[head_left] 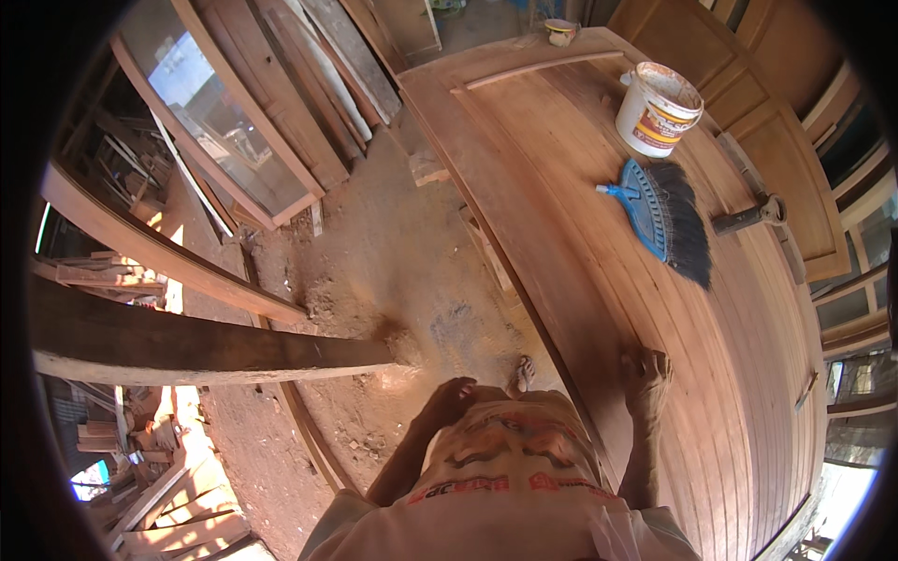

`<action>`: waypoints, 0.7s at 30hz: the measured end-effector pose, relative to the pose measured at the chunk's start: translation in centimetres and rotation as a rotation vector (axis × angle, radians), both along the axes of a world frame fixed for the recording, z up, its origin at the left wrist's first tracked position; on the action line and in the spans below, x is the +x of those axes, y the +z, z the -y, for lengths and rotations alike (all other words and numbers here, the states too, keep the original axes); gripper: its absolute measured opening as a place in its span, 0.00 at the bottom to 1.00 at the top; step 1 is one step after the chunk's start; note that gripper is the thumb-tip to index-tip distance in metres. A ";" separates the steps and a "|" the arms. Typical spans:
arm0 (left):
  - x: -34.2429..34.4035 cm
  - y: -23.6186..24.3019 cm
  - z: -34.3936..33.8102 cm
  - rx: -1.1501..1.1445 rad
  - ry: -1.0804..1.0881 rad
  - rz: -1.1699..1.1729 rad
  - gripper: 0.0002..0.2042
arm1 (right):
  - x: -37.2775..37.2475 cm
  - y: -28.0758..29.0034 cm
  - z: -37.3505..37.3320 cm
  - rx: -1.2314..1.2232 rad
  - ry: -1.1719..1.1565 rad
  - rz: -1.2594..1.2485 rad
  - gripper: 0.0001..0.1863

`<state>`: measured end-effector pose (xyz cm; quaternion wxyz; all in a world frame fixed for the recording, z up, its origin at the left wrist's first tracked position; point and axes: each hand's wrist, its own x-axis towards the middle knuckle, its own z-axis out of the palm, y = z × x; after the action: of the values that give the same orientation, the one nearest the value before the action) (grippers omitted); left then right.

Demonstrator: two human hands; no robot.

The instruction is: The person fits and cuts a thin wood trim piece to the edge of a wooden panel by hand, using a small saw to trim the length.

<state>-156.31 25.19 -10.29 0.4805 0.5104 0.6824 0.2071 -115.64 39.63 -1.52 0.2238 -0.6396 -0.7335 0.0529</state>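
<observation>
Right hand (647,369) on a broad boarded wooden panel (580,252), which lies beneath that hand and extends ahead of it and to its right. The fingers are bent and rest against the wood near the panel's long edge; whether anything thin is held under them cannot be told. The left hand (454,395) hangs to the left of the right hand, beside the shirt and off the panel; its palm is hidden, so its grip cannot be judged. Ahead and slightly right of the right hand lies a blue brush head (655,220) with dark bristles; beyond it stands a white bucket (659,107), and to the brush's right rests a dark-handled tool (748,217). Farther right of the same hand lies a small slim tool (806,391). In judgement, contact of this kind is best made with light, even finger pressure along the grain, the fingertips crossing each seam slowly so that ridges or splinters are felt safely. The brush, bucket and tools would be better kept outside the right hand's path.
</observation>
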 end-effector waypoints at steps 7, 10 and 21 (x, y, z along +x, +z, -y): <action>-8.5 0.8 -7.7 -0.031 0.064 -0.028 0.18 | -1.3 0.4 -0.7 -0.047 -0.031 -0.059 0.09; -12.4 -0.7 -12.3 0.017 0.035 0.033 0.19 | -2.7 4.3 -0.3 -0.122 -0.086 -0.066 0.10; -27.1 6.7 -30.1 0.265 0.088 0.191 0.21 | -24.3 18.6 -8.0 -0.338 -0.066 -0.189 0.29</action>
<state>-183.37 55.32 -3.57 0.4623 0.5170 0.6219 0.3637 -139.95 47.64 17.05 0.1826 -0.6840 -0.6685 0.2278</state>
